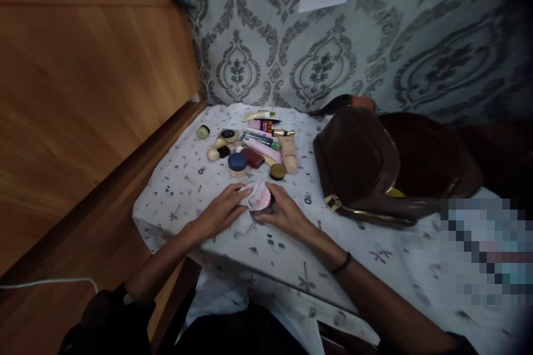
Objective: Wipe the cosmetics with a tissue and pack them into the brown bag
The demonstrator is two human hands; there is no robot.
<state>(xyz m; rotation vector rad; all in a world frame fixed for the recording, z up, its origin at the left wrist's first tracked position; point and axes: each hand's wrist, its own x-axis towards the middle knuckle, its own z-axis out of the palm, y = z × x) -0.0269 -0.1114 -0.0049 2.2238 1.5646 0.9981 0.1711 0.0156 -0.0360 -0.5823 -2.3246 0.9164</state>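
Observation:
My right hand [287, 213] grips a small round container with a pink, glittery-looking top [263, 199] and a darker side. My left hand [220, 212] is closed on a crumpled white cloth or wipe [244, 223], pressed against the container's left side. Part of the cloth hangs below my left fingers. Just beyond my hands lie a blue-lidded jar [237, 162], a round olive-gold pot [277, 172], a dark red case [252, 157], a pink tube [262, 150] and a beige tube [288, 156].
The table has a white patterned cloth [166, 199]. A brown leather bag [353, 155] lies open on the right. More cosmetics, including a small green-lidded pot [202, 132], are near the back. A wooden panel [95, 61] stands on the left, with patterned wallpaper [275, 44] behind.

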